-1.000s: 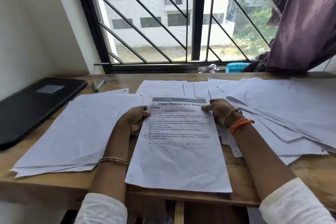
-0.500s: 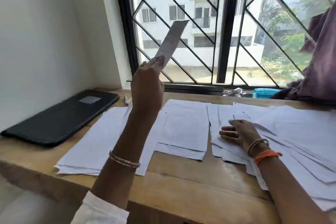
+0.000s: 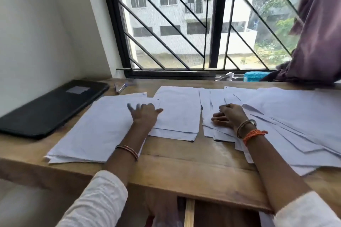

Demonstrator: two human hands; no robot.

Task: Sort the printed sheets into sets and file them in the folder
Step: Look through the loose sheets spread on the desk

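My left hand (image 3: 145,112) lies flat, fingers spread, on the leftmost pile (image 3: 96,129). The black folder (image 3: 49,108) lies further left, long axis slanting away; my right hand (image 3: 227,116), loosely curled, rests on sheets (image 3: 217,108) farther off.

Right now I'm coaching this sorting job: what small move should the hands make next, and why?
Probably the right hand should lift the top white printed sheet from the loose right-hand spread it rests on. The left hand lies flat and open on the left white stack, holding nothing, and many sheets look unsorted.
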